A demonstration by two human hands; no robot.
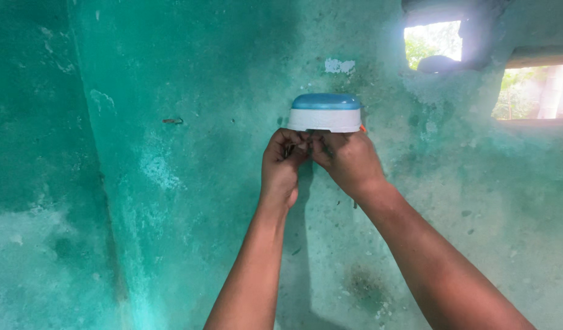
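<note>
A small fixture (325, 112) with a white body and a blue rounded top is mounted on a green plastered wall (190, 183). Both my hands are raised just beneath it. My left hand (282, 165) has its fingers curled around something small and dark under the fixture's left side. My right hand (348, 160) meets it from the right, fingers pinched at the same spot. A bit of orange shows at the fixture's right edge. What the fingers hold is too hidden to identify.
The wall is stained and patchy, with a corner running down at the left. A small dark nail or hook (172, 121) sticks out left of the fixture. Two openings (433, 43) at upper right let in daylight and greenery.
</note>
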